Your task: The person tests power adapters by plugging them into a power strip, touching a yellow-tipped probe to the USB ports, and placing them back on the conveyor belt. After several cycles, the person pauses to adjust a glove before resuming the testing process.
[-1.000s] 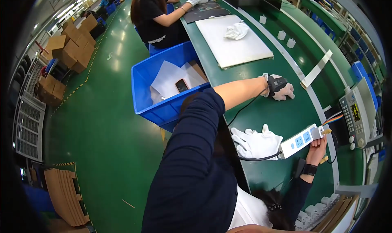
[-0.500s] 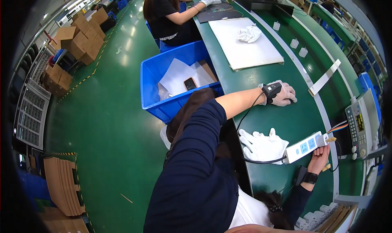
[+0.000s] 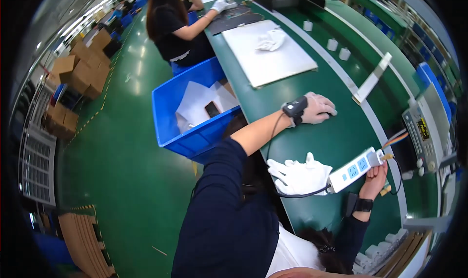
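Across the workshop, the green floor [image 3: 122,190] runs off on the left past a stack of cardboard boxes [image 3: 80,68], and from my remote seat I'm on the long green bench [image 3: 292,139], glossy under the lights. Further up sits a co-worker [image 3: 168,31] in black. Against the near edge, a blue bin [image 3: 197,142] holds paper [image 3: 194,105] and a phone [image 3: 212,109]; beyond it lies a flat white board [image 3: 265,68].

Now the power strip [image 3: 357,168]: it slants over the bench, one end just beside the white gloves [image 3: 301,178], the other at my bare right hand [image 3: 374,183]. Those fingers curl against that end, near the grey plug [image 3: 375,158]; whether they grip strip or plug, I can't tell. For good handling, I'd brace the strip's body, keep any force in line with the plug, and leave slack in the black cable [image 3: 303,196]. Loose gloves could snag there, I reckon.

My gloved left hand [image 3: 317,109] rests palm down, fingers bent over a small dark object [image 3: 333,112]; grasping or merely touching, I can't say.
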`<state>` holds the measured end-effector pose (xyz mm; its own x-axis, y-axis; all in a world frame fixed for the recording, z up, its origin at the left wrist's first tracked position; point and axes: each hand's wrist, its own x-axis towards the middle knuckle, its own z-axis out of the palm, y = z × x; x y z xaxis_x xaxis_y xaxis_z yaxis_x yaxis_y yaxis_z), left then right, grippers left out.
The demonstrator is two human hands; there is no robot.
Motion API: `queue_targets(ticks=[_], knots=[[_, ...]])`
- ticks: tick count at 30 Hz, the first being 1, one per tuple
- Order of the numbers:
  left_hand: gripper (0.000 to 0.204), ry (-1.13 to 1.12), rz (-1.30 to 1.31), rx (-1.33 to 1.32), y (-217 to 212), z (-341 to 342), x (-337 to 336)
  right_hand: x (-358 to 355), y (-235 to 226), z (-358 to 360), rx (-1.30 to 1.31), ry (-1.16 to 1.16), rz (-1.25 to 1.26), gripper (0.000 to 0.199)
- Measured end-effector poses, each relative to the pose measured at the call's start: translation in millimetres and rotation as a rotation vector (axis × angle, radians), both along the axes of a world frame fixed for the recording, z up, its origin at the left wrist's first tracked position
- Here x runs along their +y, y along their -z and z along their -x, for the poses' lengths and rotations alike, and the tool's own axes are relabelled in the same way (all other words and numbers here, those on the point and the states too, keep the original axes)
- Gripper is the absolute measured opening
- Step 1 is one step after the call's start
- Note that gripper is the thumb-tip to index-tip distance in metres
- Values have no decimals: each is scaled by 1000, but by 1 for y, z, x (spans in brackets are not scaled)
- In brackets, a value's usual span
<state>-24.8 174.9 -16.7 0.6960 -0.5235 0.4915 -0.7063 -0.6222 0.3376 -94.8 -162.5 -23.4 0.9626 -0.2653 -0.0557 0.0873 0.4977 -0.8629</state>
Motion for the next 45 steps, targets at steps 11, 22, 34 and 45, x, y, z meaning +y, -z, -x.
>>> queue_targets(ticks=[11,22,34,45], knots=[[27,-52,-42,43,-13,9,-1,13,-2,1,28,90,29,28],[31,-8,-93,130,-12,5,3,19,-7,5,95,147,22,26],[29,15,-83,60,-12,3,2,18,-16,6,85,68,0,24],[29,41,-18,121,-9,4,2,18,-15,11,70,52,-29,22]])
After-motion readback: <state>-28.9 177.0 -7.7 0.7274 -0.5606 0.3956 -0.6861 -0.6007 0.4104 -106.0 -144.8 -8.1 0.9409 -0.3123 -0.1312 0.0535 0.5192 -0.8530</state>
